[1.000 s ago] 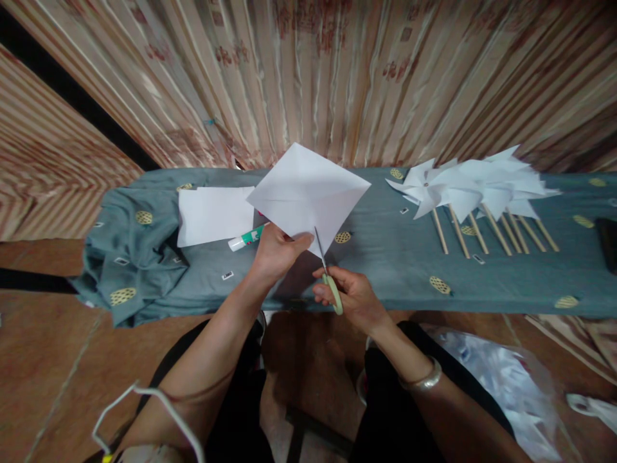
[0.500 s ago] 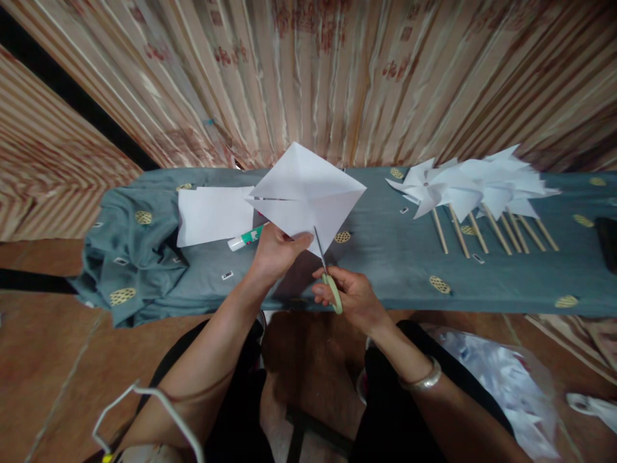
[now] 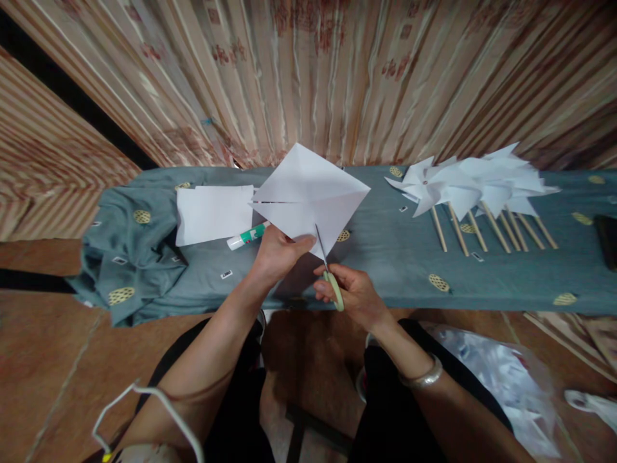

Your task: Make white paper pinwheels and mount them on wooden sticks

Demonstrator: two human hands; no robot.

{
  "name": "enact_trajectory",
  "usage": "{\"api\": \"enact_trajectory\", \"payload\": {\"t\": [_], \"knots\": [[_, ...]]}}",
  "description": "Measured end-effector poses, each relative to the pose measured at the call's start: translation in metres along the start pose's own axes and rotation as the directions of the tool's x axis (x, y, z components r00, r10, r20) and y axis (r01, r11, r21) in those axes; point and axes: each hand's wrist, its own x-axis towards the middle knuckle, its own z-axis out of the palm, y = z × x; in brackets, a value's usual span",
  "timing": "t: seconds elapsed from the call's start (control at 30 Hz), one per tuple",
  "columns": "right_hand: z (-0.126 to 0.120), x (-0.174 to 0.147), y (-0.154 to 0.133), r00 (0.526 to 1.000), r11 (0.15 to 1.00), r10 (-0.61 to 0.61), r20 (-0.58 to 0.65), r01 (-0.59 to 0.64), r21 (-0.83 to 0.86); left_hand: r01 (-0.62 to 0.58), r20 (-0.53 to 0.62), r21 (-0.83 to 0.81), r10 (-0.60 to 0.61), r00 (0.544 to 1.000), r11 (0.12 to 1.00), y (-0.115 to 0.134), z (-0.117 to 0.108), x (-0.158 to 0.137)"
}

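Observation:
A white paper square, turned like a diamond, is pinched near its lower left edge by my left hand, thumb on top. A slit runs inward from its left corner. My right hand grips a pair of scissors by the pale green handles. The scissor blades reach up over the paper's bottom corner, pointing toward its middle. Whether the blades have cut there I cannot tell. Just left of my left hand lies a white and green glue stick.
Several sheets of white paper lie at the left of the cloth-covered table. To the right lie several white paper pinwheels on wooden sticks. A dark object sits at the right edge. A clear plastic bag rests on the floor.
The paper has shifted very slightly to the right, with the scissors' handles a touch higher. Both hands keep their holds.

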Motion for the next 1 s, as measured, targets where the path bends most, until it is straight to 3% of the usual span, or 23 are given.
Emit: {"api": "enact_trajectory", "payload": {"t": [1.0], "knots": [[-0.0002,0.0005,-0.0075,1.000,0.999,0.017,-0.026,-0.016,0.047,0.051,0.021,-0.018,-0.050,0.999,0.999,0.0021,0.0059,-0.0022]]}}
